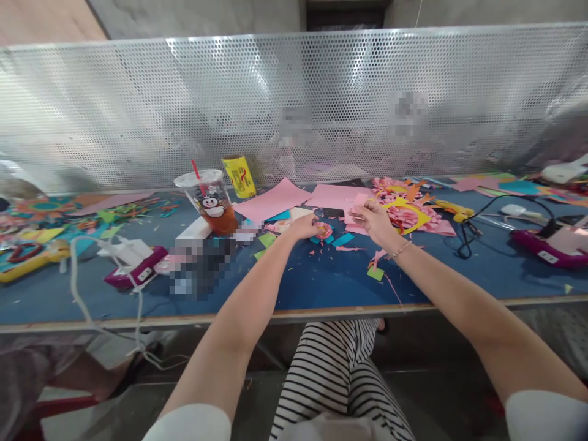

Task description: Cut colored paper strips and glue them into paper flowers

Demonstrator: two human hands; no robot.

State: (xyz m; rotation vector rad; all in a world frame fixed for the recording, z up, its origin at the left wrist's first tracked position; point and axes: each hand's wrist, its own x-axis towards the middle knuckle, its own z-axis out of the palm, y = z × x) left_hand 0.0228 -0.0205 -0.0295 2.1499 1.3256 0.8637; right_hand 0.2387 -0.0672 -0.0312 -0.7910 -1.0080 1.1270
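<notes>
My left hand (305, 227) is closed at the middle of the blue table, its fingertips on a small round pink and orange paper piece (323, 231). To its right, my right hand (369, 216) pinches a small pink paper piece (359, 202) held up above the table. Blue paper bits (345, 239) and pink shreds lie below and between the hands. Behind them are large pink sheets (275, 199). Just right of my right hand sits a yellow paper frame (425, 218) over a heap of crumpled pink paper (399, 190).
A lidded drink cup (215, 205) with a red straw and a yellow packet (239, 176) stand at the back left. Purple power strips (138, 269) with cables lie on both sides. A perforated metal screen (206, 104) borders the back. Another person's leg shows at lower left.
</notes>
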